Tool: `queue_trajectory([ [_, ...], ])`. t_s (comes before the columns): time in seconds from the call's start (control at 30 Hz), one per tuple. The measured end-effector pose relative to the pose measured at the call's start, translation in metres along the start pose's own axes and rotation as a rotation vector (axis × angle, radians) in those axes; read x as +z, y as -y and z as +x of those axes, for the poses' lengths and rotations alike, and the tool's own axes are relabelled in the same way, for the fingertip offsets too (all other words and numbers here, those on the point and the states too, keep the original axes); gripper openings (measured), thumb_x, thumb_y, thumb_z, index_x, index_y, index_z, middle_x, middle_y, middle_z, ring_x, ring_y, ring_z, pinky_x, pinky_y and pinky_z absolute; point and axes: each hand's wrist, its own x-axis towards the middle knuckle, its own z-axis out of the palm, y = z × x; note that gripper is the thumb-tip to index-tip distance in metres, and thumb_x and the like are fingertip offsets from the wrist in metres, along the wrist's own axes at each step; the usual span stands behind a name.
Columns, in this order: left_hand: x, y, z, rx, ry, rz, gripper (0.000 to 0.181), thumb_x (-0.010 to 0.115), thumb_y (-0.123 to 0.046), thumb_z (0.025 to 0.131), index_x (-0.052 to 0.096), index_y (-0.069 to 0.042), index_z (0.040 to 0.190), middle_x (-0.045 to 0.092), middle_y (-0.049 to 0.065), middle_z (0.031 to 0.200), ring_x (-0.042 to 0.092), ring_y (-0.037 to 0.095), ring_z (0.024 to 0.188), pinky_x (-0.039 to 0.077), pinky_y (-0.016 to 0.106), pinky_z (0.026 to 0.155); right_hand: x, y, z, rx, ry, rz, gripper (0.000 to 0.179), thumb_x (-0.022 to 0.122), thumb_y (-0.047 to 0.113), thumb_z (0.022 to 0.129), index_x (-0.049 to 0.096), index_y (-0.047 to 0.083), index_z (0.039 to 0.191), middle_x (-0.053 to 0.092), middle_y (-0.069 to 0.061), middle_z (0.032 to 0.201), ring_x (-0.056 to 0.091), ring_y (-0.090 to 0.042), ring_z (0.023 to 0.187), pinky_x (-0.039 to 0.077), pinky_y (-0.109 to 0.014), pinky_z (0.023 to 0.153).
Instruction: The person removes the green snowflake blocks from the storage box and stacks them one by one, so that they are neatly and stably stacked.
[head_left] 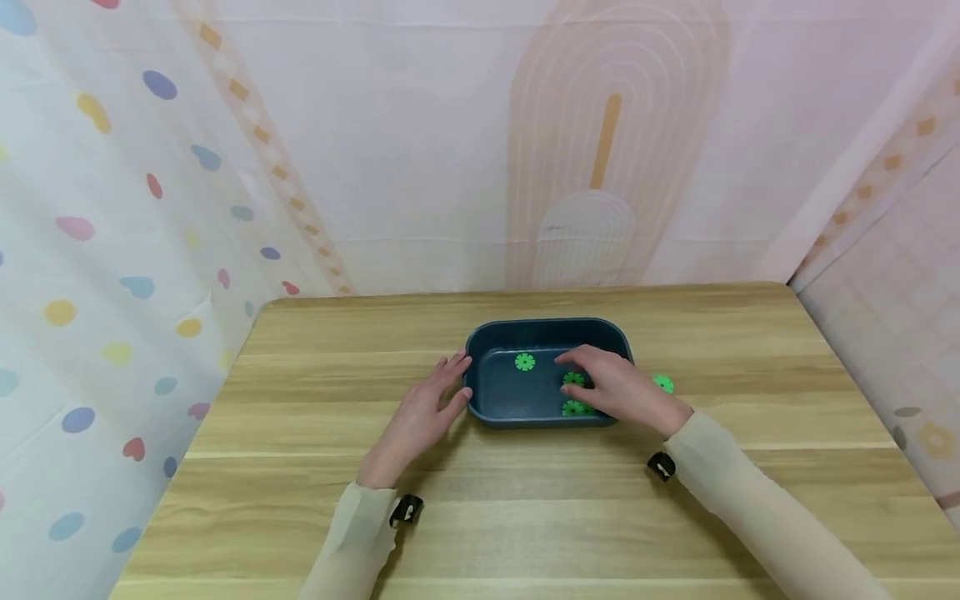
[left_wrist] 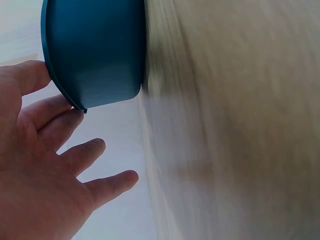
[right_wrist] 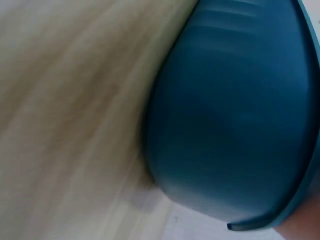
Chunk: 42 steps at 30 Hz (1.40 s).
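Wooden table (head_left: 517, 517), bearing the dark blue tray (head_left: 513, 400) toward its far side. I judge the tray stiff and fairly light, best steadied by the rim. My left hand (head_left: 423, 407) is loosely spread, fingertips touching the tray's left end. My right hand (head_left: 618, 387) reaches over the right end, thumb and forefinger apart; whether they touch anything I cannot tell. Smallest, the green notched discs: a lone disc (head_left: 524, 362) lies toward the tray's far wall, another disc (head_left: 573, 379) at my right fingertips, an overlapping cluster (head_left: 573, 408) by the near wall, and an outlying disc (head_left: 663, 383) on the table just beyond the right end. They look thin, light and perhaps slippery, best pinched by opposite edges
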Motion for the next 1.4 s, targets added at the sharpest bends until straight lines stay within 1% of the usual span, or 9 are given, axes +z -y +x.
queue_trajectory([
  [0.17,0.0,-0.001,0.002,0.004,0.006,0.002,0.053,0.056,-0.025,0.108,0.046,-0.006,0.156,0.037,0.009,0.164,0.03,0.04,0.152,0.028,0.06,0.12,-0.001,0.002,0.006,0.03,0.062,-0.059,0.047,0.07,0.024,0.101,0.06,0.001,0.141,0.062,-0.015,0.141,0.057,-0.033,0.131,0.048,-0.051,0.108],
  [0.3,0.0,-0.002,0.0,-0.003,0.013,0.003,0.053,0.056,-0.025,0.108,0.045,-0.006,0.156,0.036,0.008,0.165,0.03,0.039,0.152,0.028,0.06,0.12,0.001,0.003,0.01,0.036,0.099,-0.053,0.048,0.068,0.024,0.102,0.058,0.0,0.142,0.06,-0.016,0.143,0.054,-0.034,0.135,0.046,-0.052,0.111],
  [0.53,0.002,-0.001,0.0,0.01,0.0,-0.003,0.052,0.056,-0.025,0.109,0.045,-0.006,0.156,0.037,0.008,0.164,0.031,0.04,0.151,0.03,0.056,0.12,0.004,0.001,0.017,0.006,0.12,0.012,0.044,0.07,0.019,0.101,0.061,-0.001,0.139,0.063,-0.014,0.138,0.06,-0.029,0.125,0.049,-0.05,0.107],
  [0.63,0.002,0.0,0.0,0.02,-0.007,-0.004,0.052,0.057,-0.024,0.108,0.046,-0.006,0.156,0.037,0.008,0.164,0.032,0.04,0.151,0.031,0.055,0.12,0.002,0.0,0.02,0.029,0.107,0.057,0.043,0.071,0.013,0.099,0.062,-0.001,0.138,0.064,-0.013,0.135,0.061,-0.029,0.122,0.051,-0.049,0.104],
  [0.73,0.002,0.001,0.001,0.026,-0.011,-0.006,0.052,0.057,-0.024,0.108,0.046,-0.006,0.156,0.037,0.008,0.164,0.033,0.04,0.15,0.031,0.055,0.12,0.0,-0.001,0.023,0.09,0.086,0.089,0.042,0.073,0.01,0.096,0.063,0.0,0.136,0.065,-0.013,0.132,0.062,-0.029,0.12,0.052,-0.048,0.101],
  [0.87,0.002,0.001,0.0,0.021,-0.009,-0.005,0.052,0.057,-0.024,0.108,0.046,-0.006,0.156,0.037,0.008,0.164,0.033,0.041,0.15,0.031,0.055,0.12,0.0,-0.003,0.027,0.144,0.081,0.09,0.041,0.074,0.01,0.095,0.065,-0.001,0.134,0.065,-0.014,0.128,0.062,-0.03,0.117,0.053,-0.048,0.099],
  [1.03,0.0,0.001,-0.001,0.014,-0.008,-0.005,0.052,0.057,-0.023,0.108,0.046,-0.005,0.156,0.037,0.008,0.164,0.033,0.041,0.15,0.031,0.055,0.12,0.001,-0.007,0.031,0.17,0.108,0.083,0.04,0.076,0.01,0.094,0.067,-0.002,0.13,0.067,-0.013,0.119,0.063,-0.027,0.108,0.054,-0.046,0.095],
  [1.23,0.0,0.001,-0.002,0.007,-0.009,-0.017,0.052,0.057,-0.023,0.108,0.046,-0.006,0.156,0.037,0.008,0.164,0.031,0.04,0.151,0.031,0.056,0.12,0.003,-0.009,0.035,0.157,0.137,0.06,0.04,0.078,0.01,0.091,0.068,-0.004,0.126,0.067,-0.013,0.115,0.063,-0.025,0.103,0.054,-0.044,0.095],
  [1.4,0.001,0.002,-0.002,-0.001,-0.004,-0.018,0.052,0.057,-0.024,0.108,0.046,-0.007,0.156,0.037,0.006,0.164,0.031,0.04,0.151,0.03,0.056,0.12,0.005,-0.01,0.035,0.142,0.15,0.04,0.038,0.081,0.01,0.089,0.071,-0.003,0.123,0.067,-0.011,0.112,0.063,-0.024,0.101,0.055,-0.042,0.093],
])
